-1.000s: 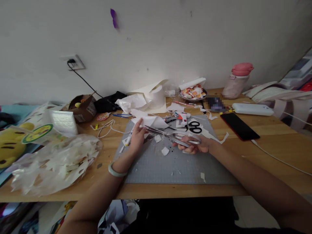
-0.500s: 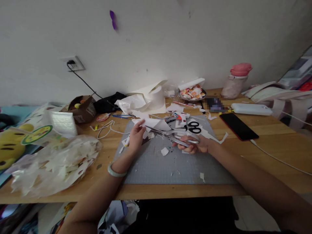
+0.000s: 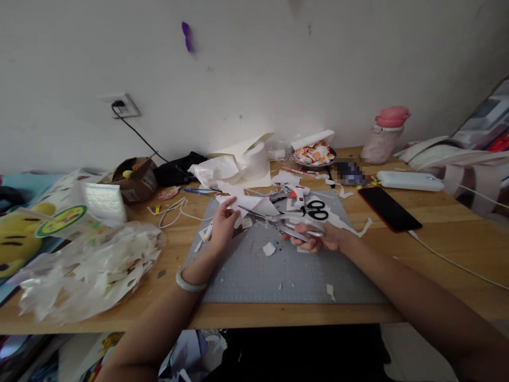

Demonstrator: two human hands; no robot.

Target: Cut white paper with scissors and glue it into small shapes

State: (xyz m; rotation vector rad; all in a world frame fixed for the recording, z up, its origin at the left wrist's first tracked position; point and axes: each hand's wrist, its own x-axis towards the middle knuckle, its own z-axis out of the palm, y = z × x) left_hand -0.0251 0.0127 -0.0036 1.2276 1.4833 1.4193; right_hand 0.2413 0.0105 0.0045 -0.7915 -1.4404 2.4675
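Observation:
My right hand [image 3: 312, 239] is wrapped round the handles of a pair of silver scissors [image 3: 292, 225], above the grey cutting mat [image 3: 246, 281]. Their blades are parted and point left toward my left hand [image 3: 225, 225]. At the fingertips of that hand, a white sheet of paper [image 3: 256, 204] is pinched by its left part. The blades lie along the near edge of the paper; whether they touch it is hard to see. A second pair of scissors with black handles [image 3: 318, 210] lies on the mat behind my right hand. Small paper scraps [image 3: 269, 249] are scattered about.
A white glue gun [image 3: 301, 196] lies at the back of the mat. To the left are a plastic bag of scraps [image 3: 115, 265] and a cardboard box [image 3: 137, 183]. A phone [image 3: 389, 208], a white power bank [image 3: 409, 180] and a pink-lidded bottle [image 3: 382, 138] stand or lie right.
The whole view has shifted down slightly. Both hands keep their grips, and the scissors and paper stay almost where they were.

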